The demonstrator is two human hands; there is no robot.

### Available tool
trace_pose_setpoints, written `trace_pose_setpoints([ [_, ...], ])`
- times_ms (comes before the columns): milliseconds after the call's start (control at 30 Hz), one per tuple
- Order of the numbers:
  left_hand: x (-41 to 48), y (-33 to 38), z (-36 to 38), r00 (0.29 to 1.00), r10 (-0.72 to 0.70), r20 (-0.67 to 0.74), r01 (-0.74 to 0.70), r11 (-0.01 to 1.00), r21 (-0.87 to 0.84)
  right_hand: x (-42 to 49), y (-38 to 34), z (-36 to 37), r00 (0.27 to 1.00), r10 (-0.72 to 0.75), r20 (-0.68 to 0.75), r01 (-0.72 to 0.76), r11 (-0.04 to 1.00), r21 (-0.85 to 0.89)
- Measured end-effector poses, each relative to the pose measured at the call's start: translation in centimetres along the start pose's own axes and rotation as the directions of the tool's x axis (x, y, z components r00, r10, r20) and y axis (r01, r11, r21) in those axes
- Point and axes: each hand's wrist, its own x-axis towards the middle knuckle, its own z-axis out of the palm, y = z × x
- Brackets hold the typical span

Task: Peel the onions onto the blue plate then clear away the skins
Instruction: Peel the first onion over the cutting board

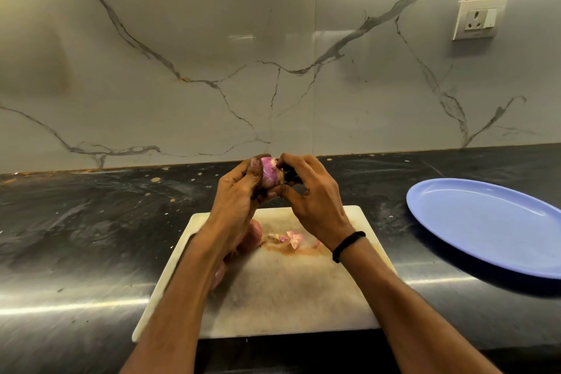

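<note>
Onion, pink and partly stripped, is held in the air above the far edge of the board, between both hands. Left hand grips it from the left, fingers curled round its side and underside. Right hand closes on its right end, thumb and fingertips pinching there; whether they hold loose skin or the root tuft cannot be told, as that spot is dark. A black band sits on the right wrist.

Second onion, unpeeled, lies on the board just beside the left forearm and partly hidden by it. A pink rounded shape nearer the camera, mostly behind the same forearm, is probably a third onion.

Skins, a few small pink and white scraps, lie on the board near its middle, below the right hand, on a brown stain.

Board is white, worn, and lies flat on the dark bench. Plate, blue and oval, rests on the bench to the right of the board, apart from it, with nothing on it.

Marble wall rises behind the bench, with a socket at upper right.
</note>
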Motion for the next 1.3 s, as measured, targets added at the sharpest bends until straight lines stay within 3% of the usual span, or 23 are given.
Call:
trace_pose_setpoints([
  [733, 0.5, -1.6, 0.0, 0.997, 0.074, -0.029, -0.063, 0.960, 0.274, 0.3, 0.6, -1.1, 1.000, 0.002, 0.026, -0.001, 0.999, -0.039],
  [933, 0.6, -1.1, -0.3, 0.997, 0.062, -0.045, -0.054, 0.986, 0.160, 0.0, 0.4, -0.9, 0.999, -0.030, 0.010, 0.030, 1.000, -0.007],
  [1300, 0.4, -0.6, -0.1, 0.996, 0.086, -0.039, -0.082, 0.992, 0.092, 0.6, -0.3, -1.0, 0.979, 0.162, -0.123, -0.141, 0.977, 0.162],
])
